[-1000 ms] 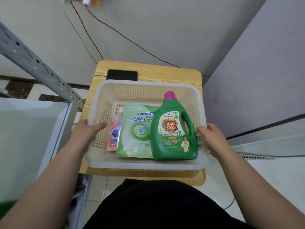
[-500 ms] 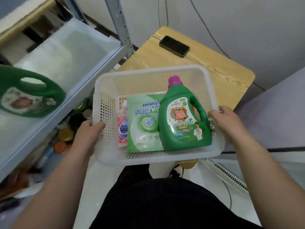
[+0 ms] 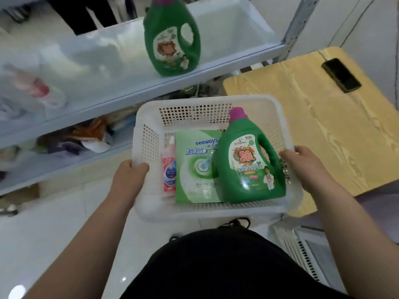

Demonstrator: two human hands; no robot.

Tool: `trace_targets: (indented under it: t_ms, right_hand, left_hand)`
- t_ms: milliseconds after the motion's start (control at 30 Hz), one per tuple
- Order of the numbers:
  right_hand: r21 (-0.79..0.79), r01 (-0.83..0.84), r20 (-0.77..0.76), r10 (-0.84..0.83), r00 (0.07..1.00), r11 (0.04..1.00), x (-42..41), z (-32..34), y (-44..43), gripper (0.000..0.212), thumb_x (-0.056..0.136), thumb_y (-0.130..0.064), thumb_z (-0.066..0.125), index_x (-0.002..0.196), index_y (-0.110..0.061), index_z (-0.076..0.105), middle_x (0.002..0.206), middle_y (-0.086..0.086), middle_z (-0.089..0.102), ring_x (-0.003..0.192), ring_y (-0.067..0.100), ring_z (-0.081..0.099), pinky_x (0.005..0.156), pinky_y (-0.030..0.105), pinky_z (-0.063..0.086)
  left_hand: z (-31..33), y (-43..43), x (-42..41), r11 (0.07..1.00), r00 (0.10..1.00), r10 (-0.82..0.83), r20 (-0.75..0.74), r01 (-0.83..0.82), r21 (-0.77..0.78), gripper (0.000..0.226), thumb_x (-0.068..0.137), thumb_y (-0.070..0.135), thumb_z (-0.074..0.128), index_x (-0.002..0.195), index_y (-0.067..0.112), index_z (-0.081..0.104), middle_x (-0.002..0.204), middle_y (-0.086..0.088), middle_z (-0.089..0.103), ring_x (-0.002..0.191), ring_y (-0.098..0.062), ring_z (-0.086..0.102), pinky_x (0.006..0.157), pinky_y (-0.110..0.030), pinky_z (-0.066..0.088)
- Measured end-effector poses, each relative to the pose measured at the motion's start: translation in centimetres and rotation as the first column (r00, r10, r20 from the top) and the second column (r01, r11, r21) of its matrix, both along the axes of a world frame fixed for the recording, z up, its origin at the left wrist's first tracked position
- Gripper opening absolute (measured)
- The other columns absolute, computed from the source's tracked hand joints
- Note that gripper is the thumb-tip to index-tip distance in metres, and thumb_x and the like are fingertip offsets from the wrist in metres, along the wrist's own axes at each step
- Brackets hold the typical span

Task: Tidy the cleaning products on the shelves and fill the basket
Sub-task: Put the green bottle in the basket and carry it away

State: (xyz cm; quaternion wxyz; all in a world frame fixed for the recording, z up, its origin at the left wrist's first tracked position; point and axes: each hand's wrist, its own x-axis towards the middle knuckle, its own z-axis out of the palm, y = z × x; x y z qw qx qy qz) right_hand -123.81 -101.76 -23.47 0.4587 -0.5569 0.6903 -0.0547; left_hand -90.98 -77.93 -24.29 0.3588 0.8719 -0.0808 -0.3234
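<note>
I carry a white perforated basket (image 3: 149,117) in front of my body, off the table. My left hand (image 3: 129,178) grips its left rim and my right hand (image 3: 302,165) grips its right rim. Inside lie a green detergent bottle with a purple cap (image 3: 248,160), a green detergent pouch (image 3: 194,169) and a small pink bottle (image 3: 169,169). A second green detergent bottle (image 3: 170,37) stands upright on the pale shelf (image 3: 216,65) ahead. A blurred pink and white bottle (image 3: 32,87) lies further left on that shelf.
A wooden side table (image 3: 323,117) stands at the right with a black phone (image 3: 341,75) on it. The shelf's grey metal post (image 3: 295,24) rises beside the table. Lower shelves hold jumbled items (image 3: 86,137). A white slatted object (image 3: 302,251) stands on the floor at the right.
I have lifted the basket off the wooden table and turned left with it towards the shelves. Both hands keep their grip on the rims.
</note>
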Motion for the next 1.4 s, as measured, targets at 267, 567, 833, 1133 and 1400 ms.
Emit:
trace_targets:
  t_ms: [267, 567, 833, 1133, 1400]
  right_hand:
    - [0.056, -0.261, 0.004, 0.262, 0.965, 0.964, 13.0, -0.8, 6.3, 0.046, 0.085, -0.041, 0.062, 0.122, -0.013, 0.062, 0.108, 0.014, 0.069, 0.088, 0.032, 0.069, 0.071, 0.042, 0.06]
    - [0.123, -0.664, 0.071, 0.66, 0.748, 0.738, 28.3, -4.4, 8.3, 0.05, 0.077, -0.049, 0.063, 0.115, -0.017, 0.061, 0.108, 0.007, 0.067, 0.097, 0.03, 0.066, 0.09, 0.051, 0.057]
    - [0.105, -0.913, 0.203, 0.89, 0.408, 0.394, 38.1, -5.3, 8.7, 0.012, 0.094, -0.021, 0.063, 0.083, -0.02, 0.062, 0.088, -0.002, 0.067, 0.079, 0.016, 0.063, 0.06, 0.03, 0.043]
    - [0.143, -0.98, 0.158, 0.974, 0.161, 0.139, 45.0, -7.0, 13.5, 0.02, 0.086, -0.027, 0.066, 0.09, -0.008, 0.069, 0.088, 0.012, 0.071, 0.083, 0.027, 0.067, 0.065, 0.034, 0.049]
    - [0.185, -0.98, 0.011, 0.997, 0.081, 0.077, 51.5, -13.5, 19.9, 0.057, 0.06, -0.056, 0.07, 0.096, -0.012, 0.069, 0.1, 0.011, 0.072, 0.095, 0.033, 0.069, 0.09, 0.057, 0.057]
  left_hand:
    - [-1.9, 14.8, 3.2, 0.946, 0.947, 0.319, -0.037, -0.321, -0.049, 0.013, 0.091, 0.018, 0.056, 0.084, 0.007, 0.058, 0.079, -0.006, 0.062, 0.067, -0.021, 0.057, 0.055, -0.028, 0.039]
    - [-2.4, 23.4, 4.2, 0.67, 0.669, 0.743, -0.031, -0.742, 0.041, 0.034, 0.089, 0.024, 0.057, 0.099, -0.008, 0.06, 0.084, -0.013, 0.058, 0.072, -0.025, 0.053, 0.062, -0.032, 0.04]
    - [-1.7, 24.0, -1.6, 0.253, 0.249, 0.965, -0.079, -0.966, 0.049, 0.047, 0.077, 0.034, 0.058, 0.109, 0.0, 0.065, 0.101, -0.019, 0.069, 0.087, -0.035, 0.066, 0.077, -0.041, 0.053]
    - [-4.3, 23.4, -7.8, -0.129, -0.134, 0.977, -0.168, -0.991, 0.038, 0.036, 0.079, 0.034, 0.058, 0.097, 0.004, 0.067, 0.084, -0.009, 0.067, 0.074, -0.026, 0.063, 0.064, -0.031, 0.048]
    - [-10.4, 27.9, -7.2, -0.207, -0.231, 0.943, -0.238, -0.971, 0.121, 0.031, 0.089, 0.025, 0.056, 0.107, 0.002, 0.062, 0.087, -0.01, 0.062, 0.075, -0.024, 0.057, 0.064, -0.031, 0.043]
